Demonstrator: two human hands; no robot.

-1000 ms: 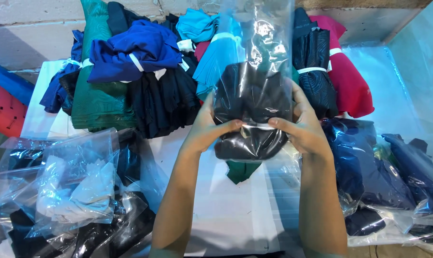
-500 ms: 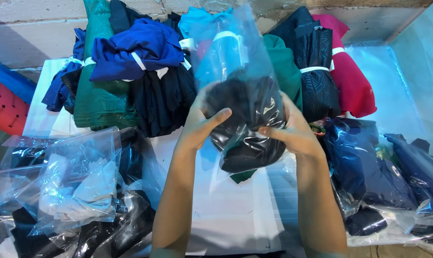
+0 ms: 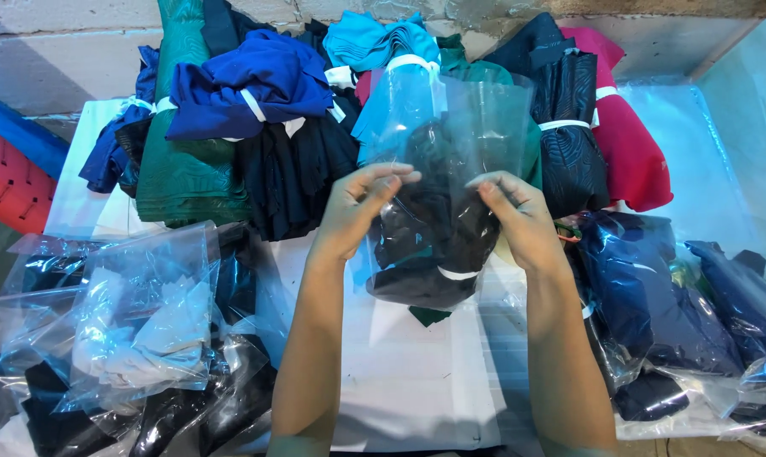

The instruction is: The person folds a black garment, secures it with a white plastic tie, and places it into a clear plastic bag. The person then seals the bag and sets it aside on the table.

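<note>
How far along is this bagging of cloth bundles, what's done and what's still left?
Done: filled clear bags lie heaped at the left and right. In hand: the left hand and right hand pinch a clear bag with a dark bundle already inside, its top open. Left: a pile of tied bundles at the back, unbagged.

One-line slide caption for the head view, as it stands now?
Both hands, left hand and right hand, hold a clear plastic bag of dark folded cloth above a white table.
</note>
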